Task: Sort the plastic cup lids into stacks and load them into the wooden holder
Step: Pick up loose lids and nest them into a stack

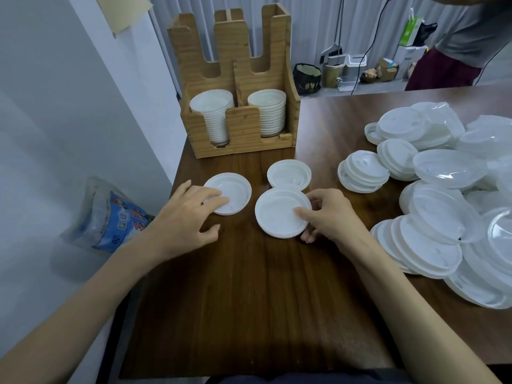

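Hands: L (185,214) flat on lid (235,187), R (329,217) tight round lid stack (277,214); holder (243,126) w/ 2 more stacks (273,112).

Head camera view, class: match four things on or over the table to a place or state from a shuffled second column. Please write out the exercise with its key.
Things
1. left hand
2. right hand
3. wooden holder
4. loose lid pile

Places or states
A. spread over the right side of the table
B. pinches the rim of the nearest lid
C. holds two white stacks in its front slots
D. fingers rest on the left lid

Pairs: 1-D, 2-B, 3-C, 4-A
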